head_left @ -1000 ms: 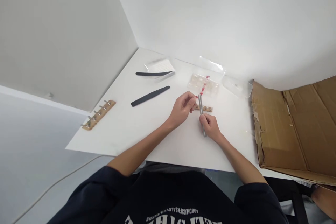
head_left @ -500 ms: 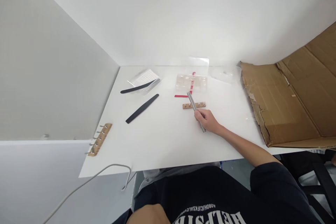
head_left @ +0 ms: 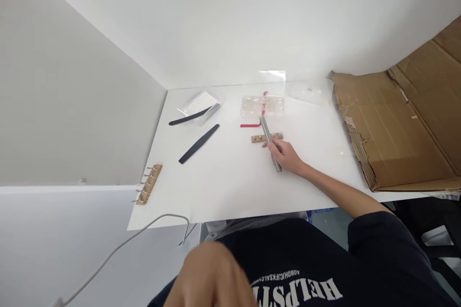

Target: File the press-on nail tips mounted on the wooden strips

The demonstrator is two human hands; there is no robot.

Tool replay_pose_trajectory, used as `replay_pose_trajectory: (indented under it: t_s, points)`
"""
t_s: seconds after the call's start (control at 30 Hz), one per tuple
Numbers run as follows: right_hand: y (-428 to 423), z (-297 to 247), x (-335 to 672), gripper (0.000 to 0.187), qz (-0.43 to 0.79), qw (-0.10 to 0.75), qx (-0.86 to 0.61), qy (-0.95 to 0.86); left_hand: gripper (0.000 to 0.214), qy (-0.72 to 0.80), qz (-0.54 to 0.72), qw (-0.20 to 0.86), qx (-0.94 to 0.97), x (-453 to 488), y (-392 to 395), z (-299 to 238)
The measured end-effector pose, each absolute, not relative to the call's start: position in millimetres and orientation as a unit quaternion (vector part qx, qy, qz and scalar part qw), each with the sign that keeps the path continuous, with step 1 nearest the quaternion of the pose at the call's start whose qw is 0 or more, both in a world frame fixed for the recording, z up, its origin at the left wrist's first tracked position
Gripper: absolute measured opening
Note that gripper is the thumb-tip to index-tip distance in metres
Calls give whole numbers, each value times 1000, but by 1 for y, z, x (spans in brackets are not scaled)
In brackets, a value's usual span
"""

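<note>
My right hand [head_left: 284,154] is closed around a slim grey bar [head_left: 267,135] that looks like a nail file, with a lengthwise line along it. The bar's far end points towards the back wall, passing over a small wooden hook rack [head_left: 258,138] with metal hooks. Just beyond its tip are a red strip [head_left: 249,125] and a clear plastic case [head_left: 252,105]. My left hand [head_left: 212,276] is raised in front of my shirt at the bottom edge, blurred, with its fingers hidden.
Two black curved files [head_left: 199,144] lie left of centre, one partly on a clear packet with a white grid sheet [head_left: 202,101]. Another hook rack [head_left: 149,184] is at the table's left edge, above a cable [head_left: 144,224]. A large cardboard box [head_left: 406,139] stands at right; clear plastic packaging [head_left: 309,92] lies behind.
My left hand has risen into view at the bottom. My right hand still holds the grey bar, with its fingers slightly shifted. The whole view has moved a little.
</note>
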State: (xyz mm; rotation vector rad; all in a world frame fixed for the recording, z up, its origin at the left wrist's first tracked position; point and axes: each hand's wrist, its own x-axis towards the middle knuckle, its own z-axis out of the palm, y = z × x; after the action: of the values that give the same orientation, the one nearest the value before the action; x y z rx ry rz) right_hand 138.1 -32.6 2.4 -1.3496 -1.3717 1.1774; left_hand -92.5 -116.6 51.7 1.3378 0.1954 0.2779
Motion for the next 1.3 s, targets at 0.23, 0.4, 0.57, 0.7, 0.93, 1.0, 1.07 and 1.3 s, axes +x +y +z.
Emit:
replay_pose_trajectory:
  t_s: [0.23, 0.4, 0.57, 0.7, 0.93, 1.0, 1.07, 1.3]
  points:
    - [-33, 1, 140, 29, 439, 474, -531, -548, 42, 346, 470, 550, 597, -36, 6, 38]
    - [-33, 0, 140, 37, 439, 463, -540, -549, 44, 351, 403, 549, 642, -11, 22, -3]
    - [-35, 3, 138, 37, 434, 429, -554, -566, 42, 324, 409, 598, 608, -15, 20, -9]
    - [-35, 4, 138, 38, 426, 407, -568, -574, 40, 333, 428, 612, 576, -15, 21, -8]
    - [-32, 3, 141, 44, 415, 412, -574, -573, 42, 316, 404, 594, 620, -12, 24, -7]
    - [-33, 4, 141, 43, 421, 390, -571, -587, 43, 329, 440, 601, 580, -12, 27, -6]
    - [-34, 4, 142, 42, 421, 379, -570, -595, 42, 334, 463, 599, 562, -12, 28, -5]
    - [-32, 7, 143, 46, 422, 394, -575, -580, 37, 299, 445, 607, 587, -11, 28, -6]
